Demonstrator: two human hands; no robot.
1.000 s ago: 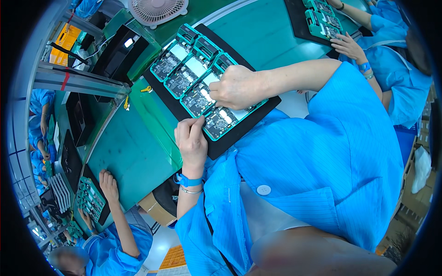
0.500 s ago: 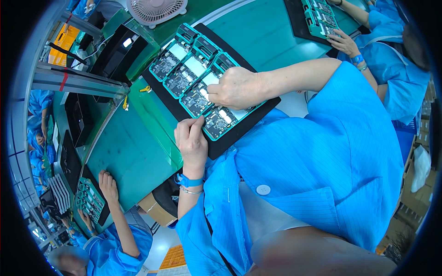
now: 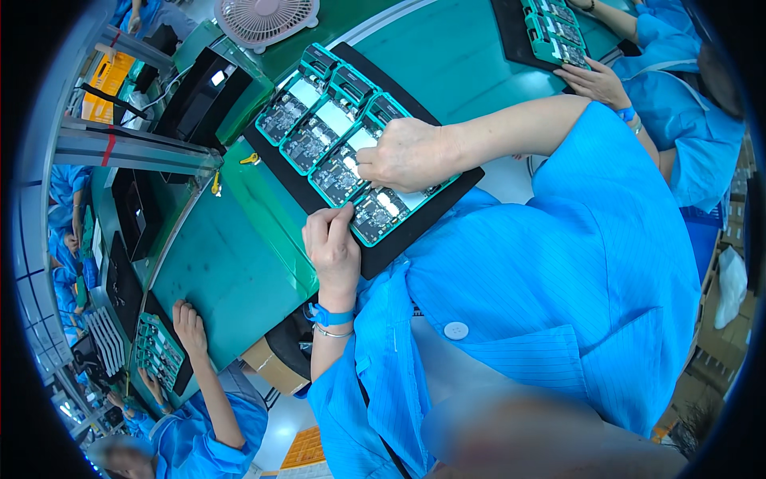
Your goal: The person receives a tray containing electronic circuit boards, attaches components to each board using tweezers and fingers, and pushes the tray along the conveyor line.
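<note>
In front of me a teal tray [image 3: 313, 175] holds several circuit boards [image 3: 305, 149] in side-by-side slots, with dark blocks along its far side. It lies tilted on a black mat [image 3: 384, 259]. My right hand [image 3: 408, 156] is closed over the nearer part of the tray, fingertips bunched down at the boards; whatever they pinch is hidden. At the tray's near left corner, my left hand [image 3: 330, 249] has its fingers curled in, with thumb and forefinger against the teal edge.
A green work surface [image 3: 215, 263] runs underneath. Beyond the tray stand a fan [image 3: 266, 17] and a black-framed screen [image 3: 199, 92]. A metal post [image 3: 144, 148] juts in at left, near yellow-handled valves [image 3: 250, 159]. Co-workers' hands [image 3: 594, 82] handle similar trays on both sides.
My hands stay nearly in place at the tray; the whole view has shifted slightly. At the upper right, a co-worker's hand has moved a little along their tray.
</note>
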